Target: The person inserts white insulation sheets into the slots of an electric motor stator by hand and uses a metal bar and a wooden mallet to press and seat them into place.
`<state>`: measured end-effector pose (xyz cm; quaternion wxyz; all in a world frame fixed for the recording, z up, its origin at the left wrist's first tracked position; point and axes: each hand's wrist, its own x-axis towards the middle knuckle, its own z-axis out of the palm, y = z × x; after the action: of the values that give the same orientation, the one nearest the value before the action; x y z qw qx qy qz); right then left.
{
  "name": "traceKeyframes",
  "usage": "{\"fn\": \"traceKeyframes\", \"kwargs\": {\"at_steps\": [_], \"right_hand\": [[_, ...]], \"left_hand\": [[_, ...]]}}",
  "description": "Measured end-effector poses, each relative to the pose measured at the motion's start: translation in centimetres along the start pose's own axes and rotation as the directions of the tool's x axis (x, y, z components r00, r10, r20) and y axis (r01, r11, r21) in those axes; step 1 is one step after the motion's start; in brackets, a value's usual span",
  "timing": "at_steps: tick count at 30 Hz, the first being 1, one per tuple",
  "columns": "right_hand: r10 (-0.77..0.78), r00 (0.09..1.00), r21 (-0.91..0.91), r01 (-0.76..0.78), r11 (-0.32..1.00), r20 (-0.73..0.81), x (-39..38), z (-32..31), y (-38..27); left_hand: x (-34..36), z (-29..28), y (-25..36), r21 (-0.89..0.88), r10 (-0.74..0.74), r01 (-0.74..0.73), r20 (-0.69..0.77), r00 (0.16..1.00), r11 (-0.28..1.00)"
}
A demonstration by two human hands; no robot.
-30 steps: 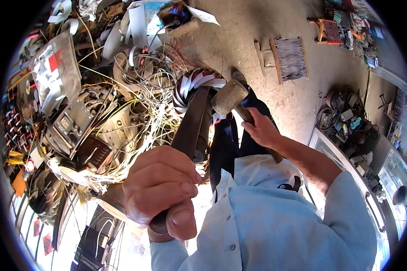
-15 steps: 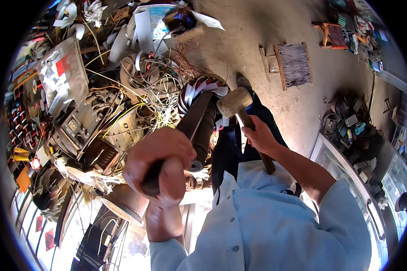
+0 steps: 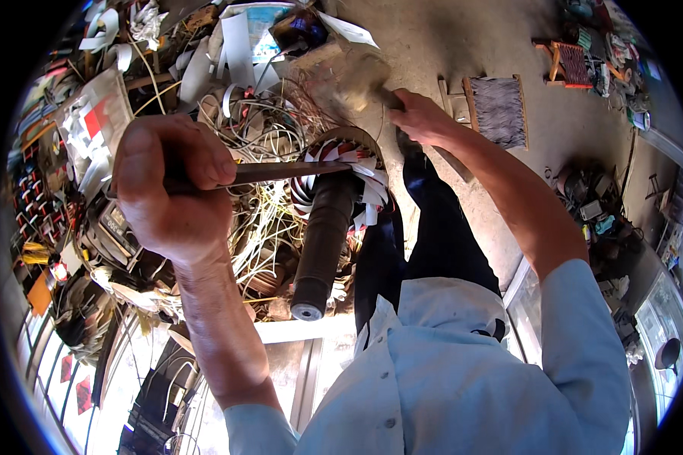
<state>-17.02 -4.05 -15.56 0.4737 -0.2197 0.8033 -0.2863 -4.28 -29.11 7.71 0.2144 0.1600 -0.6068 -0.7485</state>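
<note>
Striped Ring (image 3: 341, 150) in the Middle

I see white strips (image 3: 83, 144) in or on a tan bag (image 3: 114, 92); can't tell which. The left hand (image 3: 163, 211) squeezes a flat bar (image 3: 273, 171), tip by the ring. A blurry mallet (image 3: 353, 82) sits tight in the right hand (image 3: 421, 115).

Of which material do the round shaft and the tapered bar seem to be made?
Round shaft: probably steel, dark and dull, judging by its paler, metallic-looking end face. Tapered bar: perhaps metal, possibly wood; its smooth, dull surface leaves this open.
</note>
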Motion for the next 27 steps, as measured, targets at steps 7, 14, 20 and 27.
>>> {"fn": "traceKeyframes", "kwargs": {"at_steps": [7, 14, 20, 27], "right_hand": [[0.094, 0.954, 0.069, -0.118, 0.991, 0.286, 2.9, -2.8, -0.7], [0.007, 0.922, -0.182, 0.069, 0.981, 0.388, 2.7, -2.0, 0.9], [-0.079, 0.967, -0.208, 0.132, 0.969, 0.243, 3.0, -1.4, -1.0], [-0.024, 0.967, -0.131, 0.059, 0.990, 0.253, 1.6, -1.2, -0.3]], "left_hand": [[2.2, 0.9, -0.4, 0.005, -0.037, 0.037, 0.051, 0.998, 0.999], [2.9, 1.4, -0.7, -0.033, -0.056, 0.059, 0.081, 0.995, 0.998], [3.6, 2.4, -1.0, 0.026, -0.046, 0.044, 0.097, 0.994, 0.999], [1.6, 1.6, -0.3, -0.010, 0.023, -0.022, 0.068, 0.997, 1.000]]}}
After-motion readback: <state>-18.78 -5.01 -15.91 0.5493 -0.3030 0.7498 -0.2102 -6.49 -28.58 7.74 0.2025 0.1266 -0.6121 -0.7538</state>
